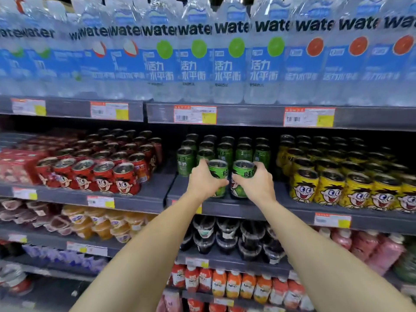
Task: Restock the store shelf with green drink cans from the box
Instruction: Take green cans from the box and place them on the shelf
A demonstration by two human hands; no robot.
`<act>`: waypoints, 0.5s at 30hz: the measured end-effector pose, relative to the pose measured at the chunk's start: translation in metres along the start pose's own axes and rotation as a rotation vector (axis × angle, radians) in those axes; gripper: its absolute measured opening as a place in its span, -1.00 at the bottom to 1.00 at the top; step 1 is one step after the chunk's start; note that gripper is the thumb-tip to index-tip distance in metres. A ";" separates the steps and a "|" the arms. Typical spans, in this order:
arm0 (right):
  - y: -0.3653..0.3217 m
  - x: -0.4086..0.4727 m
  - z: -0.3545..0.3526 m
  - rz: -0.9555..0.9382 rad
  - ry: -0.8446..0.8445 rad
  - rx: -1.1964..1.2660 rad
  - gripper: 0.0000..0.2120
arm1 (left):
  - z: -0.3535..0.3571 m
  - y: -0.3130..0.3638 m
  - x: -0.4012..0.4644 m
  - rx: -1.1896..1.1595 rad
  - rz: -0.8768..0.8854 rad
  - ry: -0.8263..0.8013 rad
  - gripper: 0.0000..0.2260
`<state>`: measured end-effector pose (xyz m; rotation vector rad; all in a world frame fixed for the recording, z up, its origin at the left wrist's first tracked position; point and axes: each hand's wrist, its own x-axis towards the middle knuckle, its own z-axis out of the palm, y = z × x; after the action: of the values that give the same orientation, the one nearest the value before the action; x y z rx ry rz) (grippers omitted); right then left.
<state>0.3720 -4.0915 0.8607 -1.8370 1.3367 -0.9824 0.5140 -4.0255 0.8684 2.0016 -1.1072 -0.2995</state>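
Two green drink cans stand side by side near the front of the grey shelf (225, 207). My left hand (203, 180) grips the left green can (219, 174). My right hand (256, 182) grips the right green can (242, 171). Both cans are upright, their bases at the shelf surface. Behind them stand several more green cans (225, 152) in rows reaching to the back. The box is out of view.
Red cans (105, 174) fill the shelf to the left and yellow cans (333, 188) crowd the right. Water bottles (227, 70) line the shelf above. Jelly cups and juice bottles (234, 287) sit on the lower shelves. Bare shelf lies left of the green cans.
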 end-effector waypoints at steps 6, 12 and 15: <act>0.012 0.012 0.007 0.071 0.106 -0.038 -0.31 | 0.018 -0.005 0.031 -0.025 0.032 -0.094 -0.27; 0.022 0.009 0.021 0.118 0.181 -0.012 -0.28 | 0.033 -0.021 0.033 -0.035 0.134 -0.096 -0.31; 0.025 0.003 0.026 0.100 0.181 -0.021 -0.32 | 0.037 -0.028 0.032 -0.043 0.160 -0.090 -0.32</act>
<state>0.3832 -4.0987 0.8272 -1.7110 1.5361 -1.1066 0.5295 -4.0622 0.8288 1.8650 -1.2985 -0.3298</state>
